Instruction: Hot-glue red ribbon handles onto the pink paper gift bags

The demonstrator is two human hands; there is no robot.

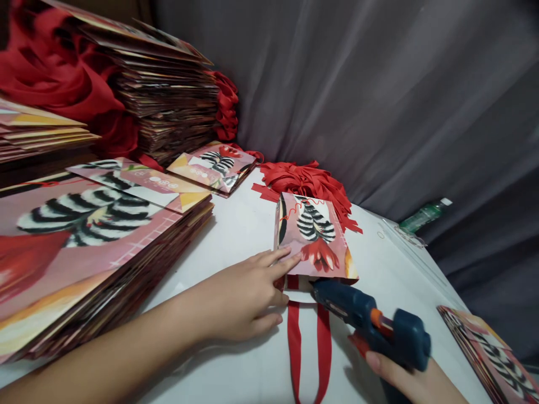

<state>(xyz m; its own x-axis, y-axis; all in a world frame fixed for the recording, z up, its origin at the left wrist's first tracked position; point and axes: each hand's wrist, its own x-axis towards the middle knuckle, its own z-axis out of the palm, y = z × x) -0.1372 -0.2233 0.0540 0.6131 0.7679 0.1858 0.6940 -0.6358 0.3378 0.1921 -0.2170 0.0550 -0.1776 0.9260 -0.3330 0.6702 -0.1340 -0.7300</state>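
My left hand [256, 292] lies across the lower left edge of a pink paper bag [290, 224], fingers stretched out and pressing on it. The bag is printed with a black-and-white striped figure and a red flower. A red ribbon handle [295, 342] runs in two strands from its near opening towards me. My right hand [396, 373] is closed around the grip of a dark blue glue gun [351, 303] with an orange part. Its nozzle points left, at the bag's open edge; whether it touches is hard to tell.
Tall stacks of folded bags [168, 95] and bunched red ribbon [54, 67] stand on the left. A pile of cut red ribbons [307, 177] lies behind the bag. A green bottle [425, 216] rests by the grey curtain [337, 84]; more bags [488, 348] lie at right.
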